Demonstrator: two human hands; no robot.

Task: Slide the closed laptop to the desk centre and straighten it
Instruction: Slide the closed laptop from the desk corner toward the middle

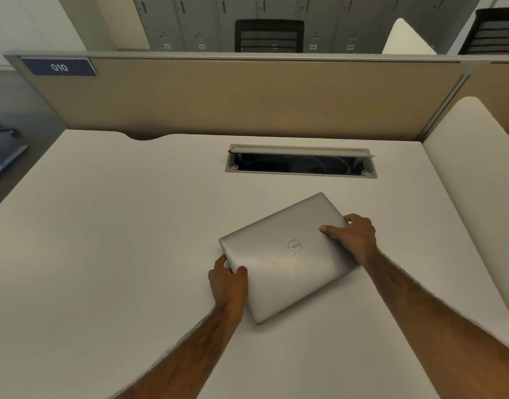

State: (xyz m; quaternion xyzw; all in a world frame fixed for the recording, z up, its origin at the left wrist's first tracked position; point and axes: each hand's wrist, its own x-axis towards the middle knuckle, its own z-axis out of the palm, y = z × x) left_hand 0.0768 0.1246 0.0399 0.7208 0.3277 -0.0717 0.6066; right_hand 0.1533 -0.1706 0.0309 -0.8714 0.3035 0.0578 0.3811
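A closed silver laptop (pixel 285 257) with a round logo on its lid lies flat on the white desk (pixel 118 240), a little right of the middle. It is turned askew, its far corner pointing up and to the right. My left hand (pixel 229 279) grips the laptop's left edge near the front-left corner, thumb on the lid. My right hand (pixel 354 236) holds the right edge, thumb on the lid and fingers curled over the rim.
An open cable tray (pixel 300 162) is sunk into the desk just beyond the laptop. A beige partition (pixel 247 96) with a blue "010" label (pixel 59 67) closes off the back. A white side panel (pixel 475 174) rises along the right edge.
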